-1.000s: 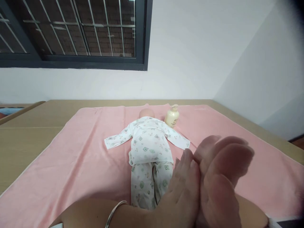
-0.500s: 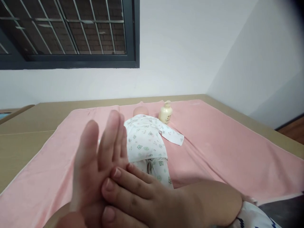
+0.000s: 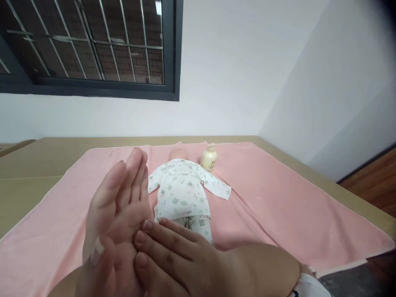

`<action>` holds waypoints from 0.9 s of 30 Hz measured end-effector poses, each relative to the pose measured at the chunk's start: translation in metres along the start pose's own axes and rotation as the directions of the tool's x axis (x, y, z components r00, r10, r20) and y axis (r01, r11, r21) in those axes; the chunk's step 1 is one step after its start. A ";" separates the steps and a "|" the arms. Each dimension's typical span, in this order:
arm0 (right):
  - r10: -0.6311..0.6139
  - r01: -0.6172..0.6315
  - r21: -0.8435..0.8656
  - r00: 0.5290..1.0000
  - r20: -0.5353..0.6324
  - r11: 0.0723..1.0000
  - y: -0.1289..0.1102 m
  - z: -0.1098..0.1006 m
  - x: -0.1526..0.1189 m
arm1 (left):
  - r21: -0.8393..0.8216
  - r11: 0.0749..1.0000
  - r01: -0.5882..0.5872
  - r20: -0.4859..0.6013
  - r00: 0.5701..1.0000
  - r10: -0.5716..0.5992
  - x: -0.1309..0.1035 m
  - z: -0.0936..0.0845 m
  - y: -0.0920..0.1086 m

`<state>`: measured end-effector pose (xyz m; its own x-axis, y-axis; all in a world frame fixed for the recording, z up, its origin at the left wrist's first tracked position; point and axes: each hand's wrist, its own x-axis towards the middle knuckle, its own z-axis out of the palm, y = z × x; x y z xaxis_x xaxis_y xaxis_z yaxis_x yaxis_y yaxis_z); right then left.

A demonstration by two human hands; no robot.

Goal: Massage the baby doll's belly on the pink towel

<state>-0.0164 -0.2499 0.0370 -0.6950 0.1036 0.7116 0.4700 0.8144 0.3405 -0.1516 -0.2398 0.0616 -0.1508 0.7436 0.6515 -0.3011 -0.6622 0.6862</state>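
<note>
My left hand (image 3: pixel 126 218) is raised with its palm showing and fingers stretched out. Across that palm lie the straight fingers of my right hand (image 3: pixel 182 260), the two hands touching. No object shows between them, though the contact area itself is hidden. Beyond my hands, a baby-sized figure, a doll or an infant I cannot tell, lies in a white printed top (image 3: pixel 182 194) and matching trousers (image 3: pixel 200 227). Its rounded head (image 3: pixel 178 154) is at the far end, and my right hand covers its lower legs. A cream pump bottle (image 3: pixel 209 158) stands upright beside its shoulder.
A pink blanket (image 3: pixel 272 198) with some creases lies under the figure and bottle, over a tan padded surface (image 3: pixel 27 165). Behind are a white wall (image 3: pixel 222 82) and a dark-framed barred window (image 3: pixel 93 45). Brown wood (image 3: pixel 374 181) shows at the right edge.
The view has tilted and shifted, so the figure and bottle appear lower and slightly left. My left hand has tipped and moved left a little; my right fingers still rest on its palm.
</note>
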 end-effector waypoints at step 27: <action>0.534 -0.635 0.067 0.697 0.478 0.769 0.115 0.100 -0.045 | 0.339 0.890 0.305 0.012 0.945 -0.328 0.080 -0.003 -0.150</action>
<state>0.0142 -0.1042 -0.0170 -0.4934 0.7804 0.3841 0.7669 0.5987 -0.2312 -0.1219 -0.0809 0.0100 -0.0325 0.9184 0.3942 0.0052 -0.3943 0.9190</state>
